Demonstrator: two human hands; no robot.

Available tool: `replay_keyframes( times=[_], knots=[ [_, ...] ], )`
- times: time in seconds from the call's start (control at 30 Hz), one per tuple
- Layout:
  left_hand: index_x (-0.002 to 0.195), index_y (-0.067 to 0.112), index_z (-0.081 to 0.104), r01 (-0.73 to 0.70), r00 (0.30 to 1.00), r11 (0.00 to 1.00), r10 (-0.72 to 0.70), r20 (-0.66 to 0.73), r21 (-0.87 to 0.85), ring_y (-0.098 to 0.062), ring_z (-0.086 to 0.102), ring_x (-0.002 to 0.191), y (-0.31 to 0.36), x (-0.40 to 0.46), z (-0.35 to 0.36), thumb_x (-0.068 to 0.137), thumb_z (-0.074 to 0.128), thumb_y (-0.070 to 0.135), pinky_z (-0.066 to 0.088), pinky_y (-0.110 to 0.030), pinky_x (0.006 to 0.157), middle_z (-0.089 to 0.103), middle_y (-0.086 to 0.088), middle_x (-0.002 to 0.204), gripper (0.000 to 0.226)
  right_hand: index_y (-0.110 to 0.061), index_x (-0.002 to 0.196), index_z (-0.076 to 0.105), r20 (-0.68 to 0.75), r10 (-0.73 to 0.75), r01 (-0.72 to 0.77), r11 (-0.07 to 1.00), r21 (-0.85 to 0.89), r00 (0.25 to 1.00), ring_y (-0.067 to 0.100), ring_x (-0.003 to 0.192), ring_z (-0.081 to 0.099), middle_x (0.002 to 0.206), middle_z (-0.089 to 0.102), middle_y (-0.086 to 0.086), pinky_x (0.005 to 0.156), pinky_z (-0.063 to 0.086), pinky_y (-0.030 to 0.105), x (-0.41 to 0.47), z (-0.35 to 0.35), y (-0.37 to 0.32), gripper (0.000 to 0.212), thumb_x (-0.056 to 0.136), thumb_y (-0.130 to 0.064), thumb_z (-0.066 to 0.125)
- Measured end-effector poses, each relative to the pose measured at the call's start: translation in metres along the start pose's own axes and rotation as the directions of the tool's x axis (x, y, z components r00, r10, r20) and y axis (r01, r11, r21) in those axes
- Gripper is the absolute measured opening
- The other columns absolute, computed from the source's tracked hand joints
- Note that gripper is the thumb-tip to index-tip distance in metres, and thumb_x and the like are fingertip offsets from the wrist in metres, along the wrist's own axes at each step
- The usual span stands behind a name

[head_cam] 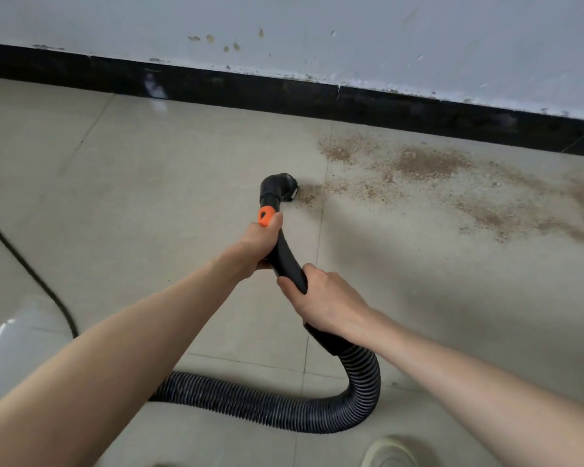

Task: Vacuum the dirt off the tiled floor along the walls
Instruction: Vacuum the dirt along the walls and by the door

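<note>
FLOOR: tiled floor point(182, 163), dirt point(429, 163) spread at 2 o'clock beside the skirting | HOSE: ribbed hose point(284, 412) looping at 6 o'clock, likely light and flexible | WAND: rigid wand point(287, 261), best hold point | NOZZLE: brush nozzle point(280, 190) at dirt edge | HANDS: left hand point(260, 244) and right hand point(324, 301) both grip wand.

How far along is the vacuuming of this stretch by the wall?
Done: the tiles left of the nozzle look free of dirt. In hand: the left hand and right hand both grip the black wand, its nozzle at the left edge of the brown dirt. Left: most of that dirt, spread rightward along the black baseboard.
</note>
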State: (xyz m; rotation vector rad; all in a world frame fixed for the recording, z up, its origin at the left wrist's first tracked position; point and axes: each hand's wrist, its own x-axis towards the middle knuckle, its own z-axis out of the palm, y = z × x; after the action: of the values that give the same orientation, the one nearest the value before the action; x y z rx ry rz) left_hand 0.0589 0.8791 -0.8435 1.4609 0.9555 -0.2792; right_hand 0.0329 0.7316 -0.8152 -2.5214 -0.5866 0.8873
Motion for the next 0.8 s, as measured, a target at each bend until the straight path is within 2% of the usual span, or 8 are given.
replay_keyframes(
  times=[0.2,0.47,0.53,0.63,0.7,0.8],
  knots=[
    [0.11,0.006,0.048,-0.016,0.997,0.996,0.009,0.08,0.083,-0.018,0.055,0.072,0.016,0.009,0.035,0.095,0.044,0.041,0.049,-0.029,0.056,0.052,-0.005,0.084,0.039,-0.026,0.075,0.035,-0.059,0.098,-0.093,0.993,0.072,0.993,0.013,0.059,0.05,0.072,0.055,-0.002,0.049,0.032,0.03,-0.003,-0.012,0.023,0.041,0.095,-0.06,0.039],
    [0.107,0.007,0.048,-0.033,0.989,0.999,0.03,0.142,0.02,-0.017,0.053,0.07,0.027,0.021,0.062,0.095,0.046,0.044,0.047,-0.028,0.058,0.051,-0.004,0.081,0.039,-0.019,0.09,0.041,-0.142,0.185,-0.184,0.983,0.024,0.972,0.011,0.056,0.043,0.069,0.049,-0.004,0.047,0.027,0.029,0.007,-0.018,0.029,0.041,0.097,-0.059,0.035],
    [0.105,0.006,0.049,-0.051,0.992,0.999,0.05,0.116,0.001,-0.016,0.053,0.071,0.032,0.024,0.059,0.094,0.048,0.045,0.046,-0.027,0.056,0.052,-0.004,0.083,0.04,-0.019,0.09,0.04,-0.157,0.174,-0.173,0.985,0.024,0.972,0.011,0.055,0.041,0.068,0.046,-0.004,0.047,0.026,0.029,0.011,-0.021,0.026,0.041,0.097,-0.059,0.035],
    [0.098,0.007,0.05,-0.101,0.995,0.995,0.101,0.022,-0.013,-0.016,0.054,0.07,0.041,0.024,0.044,0.093,0.049,0.045,0.046,-0.027,0.056,0.052,-0.004,0.082,0.038,-0.023,0.077,0.035,-0.157,0.101,-0.095,0.995,0.042,0.982,0.014,0.055,0.045,0.068,0.049,-0.003,0.047,0.027,0.03,0.017,-0.027,0.016,0.041,0.096,-0.059,0.037],
    [0.092,0.01,0.05,-0.121,0.992,0.992,0.12,-0.05,-0.027,-0.016,0.054,0.071,0.041,0.021,0.027,0.092,0.048,0.044,0.046,-0.028,0.057,0.052,-0.004,0.081,0.034,-0.026,0.074,0.032,-0.123,0.039,-0.032,0.998,0.057,0.992,0.018,0.058,0.051,0.069,0.054,-0.001,0.048,0.031,0.031,0.018,-0.03,0.008,0.041,0.096,-0.06,0.038],
    [0.094,0.01,0.05,-0.111,0.987,0.993,0.105,-0.124,-0.039,-0.015,0.054,0.07,0.03,0.01,0.001,0.091,0.048,0.042,0.045,-0.026,0.053,0.052,-0.002,0.079,0.032,-0.025,0.076,0.034,-0.055,-0.035,0.038,0.998,0.043,0.998,0.017,0.058,0.052,0.069,0.054,-0.001,0.049,0.033,0.031,0.016,-0.025,-0.005,0.041,0.096,-0.06,0.039]
  ],
)
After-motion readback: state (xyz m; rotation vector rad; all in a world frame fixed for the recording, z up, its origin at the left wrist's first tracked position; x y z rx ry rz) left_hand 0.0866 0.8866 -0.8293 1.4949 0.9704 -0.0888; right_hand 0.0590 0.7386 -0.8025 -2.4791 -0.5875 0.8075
